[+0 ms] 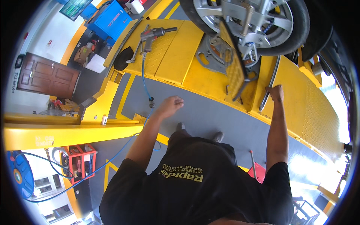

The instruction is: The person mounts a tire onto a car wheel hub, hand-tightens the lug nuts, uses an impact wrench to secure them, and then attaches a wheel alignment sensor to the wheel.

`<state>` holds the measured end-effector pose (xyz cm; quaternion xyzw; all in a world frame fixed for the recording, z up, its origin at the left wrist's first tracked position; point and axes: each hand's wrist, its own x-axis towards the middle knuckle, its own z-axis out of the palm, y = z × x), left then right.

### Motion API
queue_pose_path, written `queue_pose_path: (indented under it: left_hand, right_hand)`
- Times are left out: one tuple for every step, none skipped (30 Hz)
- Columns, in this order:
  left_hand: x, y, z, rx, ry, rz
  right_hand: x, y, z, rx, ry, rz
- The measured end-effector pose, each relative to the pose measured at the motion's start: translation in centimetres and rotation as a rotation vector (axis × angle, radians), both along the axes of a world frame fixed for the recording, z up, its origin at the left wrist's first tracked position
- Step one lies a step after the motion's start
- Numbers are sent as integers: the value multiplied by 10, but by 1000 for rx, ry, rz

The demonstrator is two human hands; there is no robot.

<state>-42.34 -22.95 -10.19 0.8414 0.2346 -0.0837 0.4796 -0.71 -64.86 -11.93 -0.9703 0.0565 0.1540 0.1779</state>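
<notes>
My right hand (276, 93) is closed in a fist round a long silver metal bar (265, 100), which lies slantwise across the yellow lift ramp (292, 108). My left hand (171, 107) hangs over the grey floor in front of the ramp, its fingers loosely curled and nothing seen in them. Beyond and between the hands stands a car wheel (287, 28) with a silver clamp (247, 22) fixed on its face. A tilted yellow textured plate with a dark edge (234, 71) is beside the wheel. Under it sits a round grey turntable plate (205, 52).
An impact wrench (149, 39) lies on the ramp at the left, its blue air hose (143, 75) running down. Beside it is a black cloth-like item (123, 59). A yellow lift beam (71, 135) crosses the left. A red cart (81, 161) and blue cabinet (108, 21) stand farther off.
</notes>
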Motion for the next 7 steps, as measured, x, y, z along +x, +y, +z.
queue_pose_path:
  left_hand:
    - [-1,19,0,17,-2,43]
    - [-2,39,-1,8,-13,91]
    - [-3,60,-2,-27,-29,144]
    - [-1,80,-3,-67,-11,211]
    - [3,102,-4,-7,-32,105]
    - [6,126,-4,46,-13,15]
    - [12,153,-3,83,-11,-73]
  right_hand:
    - [4,-4,-2,-7,54,36]
    - [5,-7,-7,-20,110,47]
    - [5,-11,-11,-34,168,57]
    - [4,-15,-14,-8,151,48]
    - [0,-18,-19,18,139,38]
    - [-8,-21,-23,11,132,-13]
    - [-11,-8,-32,26,137,38]
